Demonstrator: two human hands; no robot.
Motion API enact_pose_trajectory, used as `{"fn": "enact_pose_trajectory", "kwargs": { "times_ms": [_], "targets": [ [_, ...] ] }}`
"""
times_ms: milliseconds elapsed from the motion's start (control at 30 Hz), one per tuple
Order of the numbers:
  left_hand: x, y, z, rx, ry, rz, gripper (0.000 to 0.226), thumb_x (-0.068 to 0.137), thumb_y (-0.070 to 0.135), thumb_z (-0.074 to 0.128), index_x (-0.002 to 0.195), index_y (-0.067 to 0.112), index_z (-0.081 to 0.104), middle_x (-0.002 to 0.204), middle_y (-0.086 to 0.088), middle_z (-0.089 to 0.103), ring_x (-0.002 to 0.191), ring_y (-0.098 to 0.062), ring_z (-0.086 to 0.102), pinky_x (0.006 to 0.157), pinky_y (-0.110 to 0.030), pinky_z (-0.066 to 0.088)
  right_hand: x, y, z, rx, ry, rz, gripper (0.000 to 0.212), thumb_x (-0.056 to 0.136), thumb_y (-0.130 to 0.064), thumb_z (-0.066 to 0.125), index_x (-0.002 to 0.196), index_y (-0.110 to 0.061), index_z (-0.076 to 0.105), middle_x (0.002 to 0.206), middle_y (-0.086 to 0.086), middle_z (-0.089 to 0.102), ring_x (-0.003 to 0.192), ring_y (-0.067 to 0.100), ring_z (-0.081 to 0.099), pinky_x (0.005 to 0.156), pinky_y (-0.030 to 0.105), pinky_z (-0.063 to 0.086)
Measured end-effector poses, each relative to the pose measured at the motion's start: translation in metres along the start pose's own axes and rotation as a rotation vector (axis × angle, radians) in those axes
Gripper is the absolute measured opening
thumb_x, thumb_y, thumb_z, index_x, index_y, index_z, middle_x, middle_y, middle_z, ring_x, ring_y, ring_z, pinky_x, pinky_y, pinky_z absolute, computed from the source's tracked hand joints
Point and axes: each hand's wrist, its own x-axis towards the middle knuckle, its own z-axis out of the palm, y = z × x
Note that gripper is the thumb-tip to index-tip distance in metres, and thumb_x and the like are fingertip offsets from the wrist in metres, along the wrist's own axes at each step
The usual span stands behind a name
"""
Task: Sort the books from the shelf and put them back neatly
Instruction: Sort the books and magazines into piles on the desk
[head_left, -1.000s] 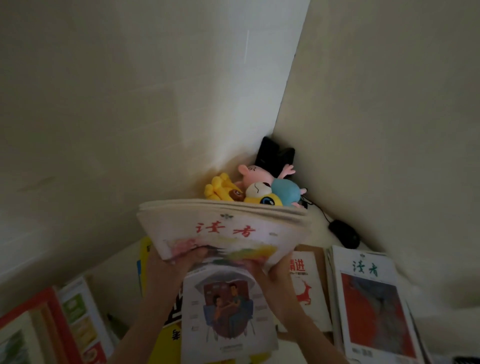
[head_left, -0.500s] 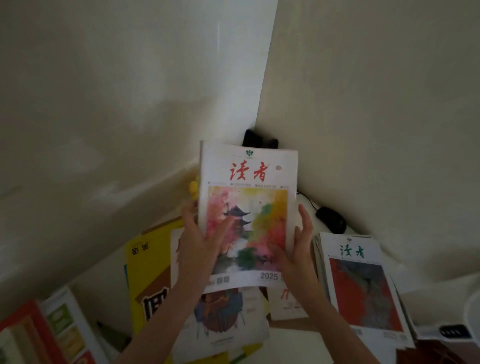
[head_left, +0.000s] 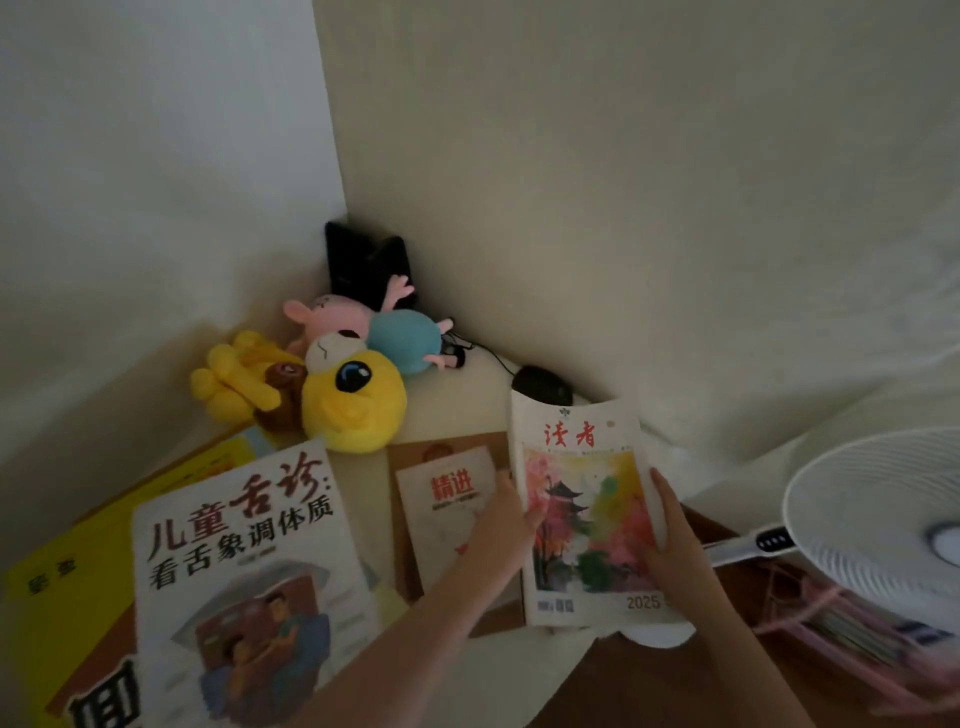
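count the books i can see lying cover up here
4: yellow book far left, white book overlapping it, small book in the middle, magazine between left hand and right hand. Others may lie hidden underneath.

Watercolour magazine: white cover, red title, pagoda in pink, yellow and green wash, "2025" at the foot. Face up, top edge slightly bowed, rightmost of the group. The left hand grips its left edge, thumb on the cover. The right hand has straight fingers along its right edge.
Cream book: small, red title, face up, just left of the magazine, lying on a brown cover.
White paperback: black-and-orange title, drawing of seated figures. Face up, askew, front left, overlapping the yellow book.
Yellow book: underneath, mostly covered, jutting out to the left.
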Motion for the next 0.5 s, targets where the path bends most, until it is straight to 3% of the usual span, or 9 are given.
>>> {"fn": "enact_pose_trajectory", "kwargs": {
  "times_ms": [33,100,200,267,333,433,500],
  "targets": [
    [0.007,-0.002,0.009,0.006,-0.016,-0.006,0.052,0.094,0.047,0.049,0.134,0.016,0.034,0.119,0.003,0.062,0.084,0.004,0.057,0.066,-0.011,0.049,0.005,0.007,-0.002,-0.007,-0.006,0.01,0.071,0.096,-0.012,0.049,0.151,-0.027,0.007,0.122,0.005,0.048,0.084,0.012,0.053,0.072,0.032,0.057],
    [0.018,-0.006,0.023,0.032,-0.049,-0.041,0.06,0.092,0.053,0.048,0.135,0.014,0.035,0.12,0.0,0.062,0.093,-0.006,0.061,0.07,-0.014,0.048,0.015,0.017,-0.005,-0.027,-0.038,0.03,0.068,0.098,-0.013,0.046,0.151,-0.027,0.005,0.114,0.001,0.046,0.09,0.016,0.053,0.073,0.029,0.054],
    [0.028,-0.007,0.036,0.103,-0.061,-0.1,0.066,0.092,0.058,0.045,0.138,0.012,0.033,0.118,-0.003,0.063,0.103,-0.017,0.065,0.082,-0.03,0.056,0.031,0.03,-0.001,-0.198,-0.044,0.056,0.062,0.099,-0.014,0.043,0.151,-0.021,0.011,0.13,0.009,0.05,0.11,0.024,0.051,0.089,0.033,0.043],
    [0.029,-0.006,0.035,0.269,-0.022,-0.112,0.063,0.095,0.056,0.041,0.139,0.012,0.033,0.118,-0.008,0.06,0.104,-0.022,0.061,0.083,-0.033,0.054,0.035,0.04,0.006,-0.387,0.001,0.081,0.062,0.095,-0.011,0.047,0.15,-0.023,0.019,0.139,0.013,0.04,0.125,0.031,0.035,0.105,0.044,0.029],
    [0.029,-0.006,0.026,0.424,-0.061,-0.174,0.052,0.097,0.046,0.044,0.132,0.008,0.042,0.12,-0.016,0.053,0.107,-0.028,0.055,0.085,-0.031,0.047,0.031,0.041,0.01,-0.389,0.089,0.095,0.064,0.091,-0.01,0.056,0.148,-0.023,0.029,0.148,0.015,0.024,0.134,0.036,0.019,0.111,0.052,0.019],
    [0.018,0.004,0.003,0.335,-0.185,-0.24,0.039,0.097,0.041,0.047,0.12,0.009,0.052,0.127,-0.014,0.055,0.107,-0.026,0.058,0.095,-0.035,0.048,0.027,0.03,0.012,-0.373,0.172,0.052,0.065,0.087,-0.01,0.062,0.145,-0.018,0.035,0.151,0.015,0.017,0.136,0.038,0.014,0.113,0.058,0.016],
    [0.002,0.014,-0.021,0.243,-0.124,-0.161,0.042,0.099,0.037,0.045,0.135,0.016,0.045,0.14,-0.006,0.046,0.124,-0.019,0.049,0.107,-0.032,0.037,0.023,0.008,0.025,-0.303,0.142,-0.001,0.061,0.086,-0.012,0.065,0.141,-0.019,0.039,0.151,0.012,0.019,0.138,0.036,0.015,0.114,0.057,0.017]
  ]
}}
